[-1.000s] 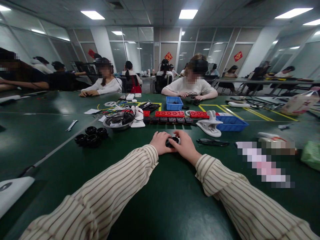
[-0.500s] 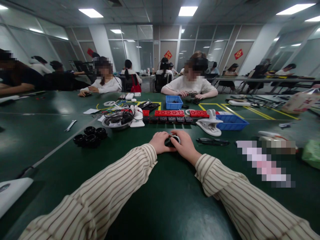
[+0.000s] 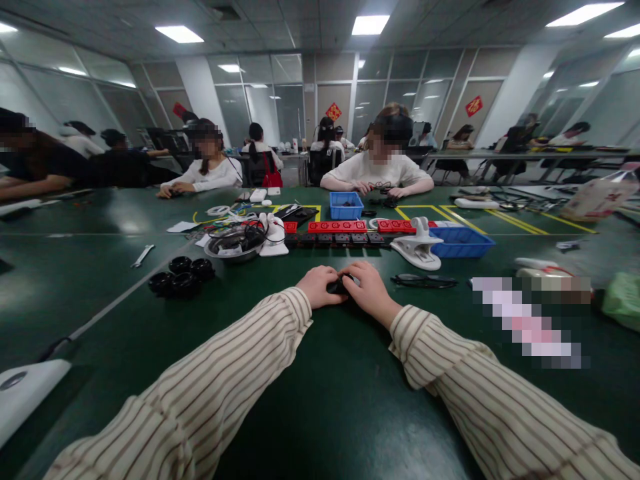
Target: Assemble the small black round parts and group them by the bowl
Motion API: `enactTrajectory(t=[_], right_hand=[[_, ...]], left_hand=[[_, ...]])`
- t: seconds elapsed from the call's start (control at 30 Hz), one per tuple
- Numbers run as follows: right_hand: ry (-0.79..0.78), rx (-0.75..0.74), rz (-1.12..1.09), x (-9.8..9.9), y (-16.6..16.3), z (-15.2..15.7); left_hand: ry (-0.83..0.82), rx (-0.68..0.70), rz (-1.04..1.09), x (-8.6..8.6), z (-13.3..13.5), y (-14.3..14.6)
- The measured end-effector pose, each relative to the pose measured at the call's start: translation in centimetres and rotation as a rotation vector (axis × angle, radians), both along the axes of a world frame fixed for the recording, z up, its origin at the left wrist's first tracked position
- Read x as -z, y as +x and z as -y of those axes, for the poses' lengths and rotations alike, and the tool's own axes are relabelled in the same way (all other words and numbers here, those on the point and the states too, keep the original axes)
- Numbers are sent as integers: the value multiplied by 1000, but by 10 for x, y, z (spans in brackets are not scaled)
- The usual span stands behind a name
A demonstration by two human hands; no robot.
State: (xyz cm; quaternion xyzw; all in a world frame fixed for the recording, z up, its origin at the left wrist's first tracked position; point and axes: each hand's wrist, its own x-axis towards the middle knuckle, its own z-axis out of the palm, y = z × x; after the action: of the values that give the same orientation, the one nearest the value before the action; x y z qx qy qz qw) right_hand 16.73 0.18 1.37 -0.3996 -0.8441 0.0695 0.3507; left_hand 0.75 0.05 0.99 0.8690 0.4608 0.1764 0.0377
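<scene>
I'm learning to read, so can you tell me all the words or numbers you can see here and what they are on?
No text here can be read.
Red diamond signs on the glass wall: each bears a gold mark, too small to read.
Pale bag at the table's right edge: red print, blurred.
Small black part between the left hand and right hand: no label shows.

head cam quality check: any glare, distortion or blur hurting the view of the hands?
Head view: strong wide-angle bowing at the edges, sleeves stretched. Ceiling panels throw soft glare on the green table at left, none at the hands. Left hand and right hand look sharp; the small black part between them is dark and mostly hidden.
</scene>
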Motion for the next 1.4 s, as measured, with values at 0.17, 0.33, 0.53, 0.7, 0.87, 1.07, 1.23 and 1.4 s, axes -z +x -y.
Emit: enactTrajectory(t=[0.17, 0.33, 0.53, 0.7, 0.87, 1.07, 1.23, 1.4], right_hand=[[-6, 47, -65, 4, -1, -3], [-8, 138, -58, 3, -2, -3], [14, 88, -43, 0, -2, 0], [37, -72, -35, -2, 0, 4], [33, -19, -79, 1, 0, 2], [-7, 91, -60, 4, -2, -5], [17, -9, -61, 1, -1, -2], [51, -41, -65, 2, 0, 1]], left_hand=[[-1, -19, 59, -2, -1, -1], [6, -143, 67, -1, 3, 8], [26, -193, 34, 1, 2, 10], [-29, -64, 47, -1, -1, 3], [-48, -111, 87, 0, 2, 3], [9, -172, 41, 1, 2, 8], [8, -62, 59, 4, -5, 3], [-13, -87, 67, 5, -3, 1]])
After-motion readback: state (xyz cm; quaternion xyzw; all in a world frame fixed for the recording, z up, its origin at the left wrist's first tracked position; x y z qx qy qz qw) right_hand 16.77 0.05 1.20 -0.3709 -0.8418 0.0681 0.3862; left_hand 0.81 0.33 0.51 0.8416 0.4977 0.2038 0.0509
